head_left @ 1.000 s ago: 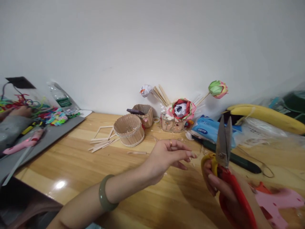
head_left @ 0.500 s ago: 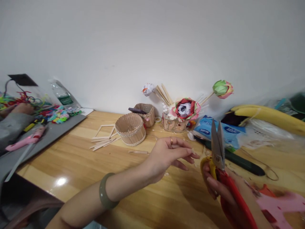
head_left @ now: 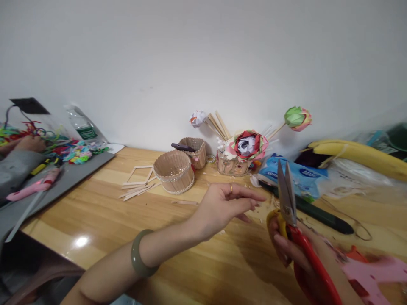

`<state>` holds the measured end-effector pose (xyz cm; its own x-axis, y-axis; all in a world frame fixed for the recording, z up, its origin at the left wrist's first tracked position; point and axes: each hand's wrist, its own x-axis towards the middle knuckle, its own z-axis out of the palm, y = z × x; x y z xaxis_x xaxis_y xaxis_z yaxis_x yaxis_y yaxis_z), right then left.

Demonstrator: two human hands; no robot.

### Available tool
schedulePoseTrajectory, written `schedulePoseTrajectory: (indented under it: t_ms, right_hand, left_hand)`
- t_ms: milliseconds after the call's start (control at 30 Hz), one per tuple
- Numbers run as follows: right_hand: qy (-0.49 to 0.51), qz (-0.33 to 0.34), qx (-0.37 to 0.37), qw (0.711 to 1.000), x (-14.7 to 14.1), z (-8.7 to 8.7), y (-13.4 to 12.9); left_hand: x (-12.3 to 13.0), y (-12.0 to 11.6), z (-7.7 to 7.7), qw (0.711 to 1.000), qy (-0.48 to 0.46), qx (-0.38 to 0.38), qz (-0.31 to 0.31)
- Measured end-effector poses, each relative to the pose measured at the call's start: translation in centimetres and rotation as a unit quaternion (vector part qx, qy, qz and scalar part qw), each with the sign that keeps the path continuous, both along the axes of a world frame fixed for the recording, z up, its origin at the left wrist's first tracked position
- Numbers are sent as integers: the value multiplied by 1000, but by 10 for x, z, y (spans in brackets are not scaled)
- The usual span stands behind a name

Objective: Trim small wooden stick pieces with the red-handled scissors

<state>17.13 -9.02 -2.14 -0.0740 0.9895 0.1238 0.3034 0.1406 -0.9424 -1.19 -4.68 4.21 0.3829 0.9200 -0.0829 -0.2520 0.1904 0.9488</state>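
Observation:
My right hand (head_left: 292, 250) is wrapped round the red and yellow handles of a pair of scissors (head_left: 288, 199). The blades point up and stand slightly apart. To the left, my left hand (head_left: 227, 207) hovers over the table with its fingers stretched out towards the scissors, and I see nothing in it. A green bangle (head_left: 139, 256) circles the left wrist. Beyond that hand stands a round basket made of wooden sticks (head_left: 174, 178), with a loose stick (head_left: 185, 203) lying in front of it.
Flat wooden sticks (head_left: 136, 190) lie left of the basket. A second basket (head_left: 197, 148) carries a dark phone-like object. Paper flowers (head_left: 248, 146), a blue wipes packet (head_left: 273, 169), bananas (head_left: 359, 154) and a pink glue gun (head_left: 375, 271) are rightward. A co-worker's hand (head_left: 32, 144) works at far left.
The scissors have shifted slightly left and tilted a little. My left hand's fingers have straightened and lifted slightly. The baskets and flowers stay put.

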Motion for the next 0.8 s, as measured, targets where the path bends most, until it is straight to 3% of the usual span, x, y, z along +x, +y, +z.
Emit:
schedulePoseTrajectory:
  t_ms: [167, 300, 433, 567, 667, 800]
  right_hand:
    - [77, 33, -33, 996, -1, -3, 0]
    - [125, 47, -47, 990, -3, 4, 0]
    - [114, 50, -27, 992, -7, 16, 1]
    - [67, -1, -4, 998, -11, 24, 2]
    - [53, -19, -8, 998, -12, 20, 1]
    - [55, -47, -25, 997, -12, 12, -2]
  left_hand:
    - [1, -1, -4, 997, 61, 40, -30]
    - [0, -2, -8, 982, 129, 120, -73]
    - [-2, 1, -13, 938, 186, 270, -116]
    - [-2, 5, -18, 886, 204, 395, -132]
    - [-1, 4, -21, 874, 185, 433, -121]
    - [1, 1, -20, 884, 167, 423, -112]
